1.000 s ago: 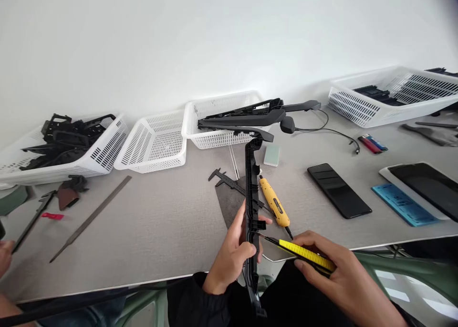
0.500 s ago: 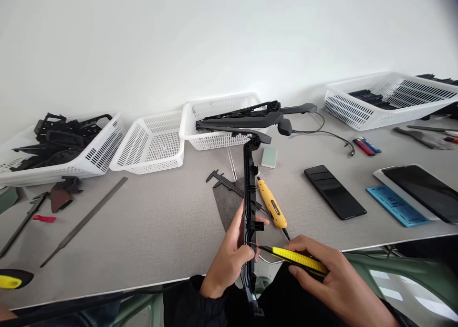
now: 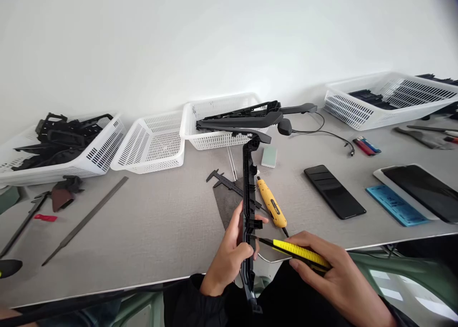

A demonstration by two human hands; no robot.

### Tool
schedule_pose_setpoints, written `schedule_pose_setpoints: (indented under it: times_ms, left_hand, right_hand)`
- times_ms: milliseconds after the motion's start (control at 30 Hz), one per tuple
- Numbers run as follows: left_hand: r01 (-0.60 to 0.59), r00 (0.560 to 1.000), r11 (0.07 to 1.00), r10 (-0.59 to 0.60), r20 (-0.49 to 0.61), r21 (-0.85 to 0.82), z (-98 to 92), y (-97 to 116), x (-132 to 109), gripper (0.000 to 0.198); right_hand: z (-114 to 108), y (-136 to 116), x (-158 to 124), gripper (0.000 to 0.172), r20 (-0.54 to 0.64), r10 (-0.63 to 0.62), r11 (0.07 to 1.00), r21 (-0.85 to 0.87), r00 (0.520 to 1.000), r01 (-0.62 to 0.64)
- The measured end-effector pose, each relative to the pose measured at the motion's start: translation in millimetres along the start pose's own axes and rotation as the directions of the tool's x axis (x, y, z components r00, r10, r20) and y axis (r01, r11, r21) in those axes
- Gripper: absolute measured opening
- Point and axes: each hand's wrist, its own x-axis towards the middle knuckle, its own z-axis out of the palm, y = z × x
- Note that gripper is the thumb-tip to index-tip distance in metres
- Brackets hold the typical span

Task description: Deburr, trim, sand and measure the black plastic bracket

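My left hand [image 3: 229, 255] is closed around a long black plastic part [image 3: 248, 208] that stands nearly upright at the table's front edge. My right hand [image 3: 336, 279] grips a yellow utility knife [image 3: 298, 252]. The knife's blade tip touches the black part just right of my left fingers. A grey cloth [image 3: 229, 200] lies under the part, and a yellow-handled tool [image 3: 272, 207] lies on the table right behind the knife.
Four white baskets stand along the back: one with black parts [image 3: 71, 146], one empty-looking basket [image 3: 152, 143], a middle basket [image 3: 218, 119] with long black parts, a right basket [image 3: 386, 100]. A caliper [image 3: 223, 180], metal file [image 3: 86, 219], phone [image 3: 334, 191], tablet [image 3: 424, 186] and lighters [image 3: 367, 146] lie about.
The knife tip has slid a little along the black part while my left hand kept its hold. At the far left edge another person's hand has dropped out of view.
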Motion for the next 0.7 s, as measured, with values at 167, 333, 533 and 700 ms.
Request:
schedule_pose_setpoints:
  times_ms: [167, 333, 533, 700]
  left_hand:
    - [-0.005, 1.000, 1.000, 0.005, -0.001, 0.001, 0.1, 0.9, 0.3, 0.096]
    - [0.003, 1.000, 1.000, -0.003, -0.007, 0.001, 0.0, 0.3, 0.1, 0.095]
    - [-0.004, 1.000, 1.000, 0.004, -0.013, 0.009, -1.8, -2.9, 0.6, 0.083]
    - [-0.011, 1.000, 1.000, 0.011, -0.011, 0.008, -4.2, -6.1, 1.6, 0.082]
  right_hand:
    - [1.5, -1.1, 1.2, 0.015, -0.029, 0.001, 1.000, -0.011, 1.000, -0.001]
    - [1.6, -2.1, -0.4, 0.015, 0.006, 0.000, 1.000, -0.011, 1.000, 0.000]
    - [3.3, 1.3, -1.4, 0.021, -0.050, 0.064, 0.998, 0.000, 0.997, -0.064]
    - [6.3, 7.3, -3.4, 0.022, -0.113, 0.065, 0.998, -0.010, 0.991, -0.066]
